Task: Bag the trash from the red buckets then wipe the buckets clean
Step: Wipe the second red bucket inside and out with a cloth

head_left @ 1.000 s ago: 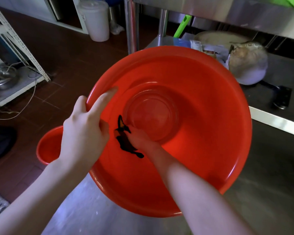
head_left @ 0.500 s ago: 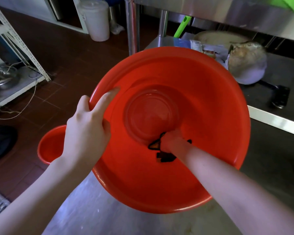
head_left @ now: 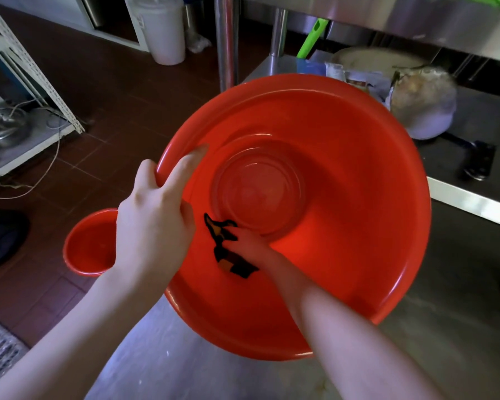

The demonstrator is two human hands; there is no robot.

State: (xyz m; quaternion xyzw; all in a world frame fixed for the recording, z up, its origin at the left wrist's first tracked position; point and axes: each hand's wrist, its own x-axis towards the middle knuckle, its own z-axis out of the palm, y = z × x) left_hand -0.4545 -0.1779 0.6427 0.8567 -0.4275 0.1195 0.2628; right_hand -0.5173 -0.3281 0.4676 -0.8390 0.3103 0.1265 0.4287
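Observation:
A large red bucket (head_left: 358,215) fills the middle of the view, tilted toward me over a steel table. My left hand (head_left: 153,226) grips its left rim, thumb outside and fingers lying inside the wall. My right hand (head_left: 248,245) reaches deep inside and presses a small dark cloth (head_left: 228,255) against the lower left inner wall, beside the round bottom. The fingers are partly hidden by the cloth. A second, smaller red bucket (head_left: 87,249) stands lower left, half behind my left wrist, and looks empty.
The steel table (head_left: 459,313) runs under the bucket and to the right. A pot (head_left: 422,108) and packets sit on a lower shelf behind. A white lidded bin (head_left: 163,30) stands on the brown tiled floor. A white rack (head_left: 26,90) is at left.
My right hand has swept the cloth from below the bucket's bottom back to the lower left wall. The left hand keeps its hold on the rim.

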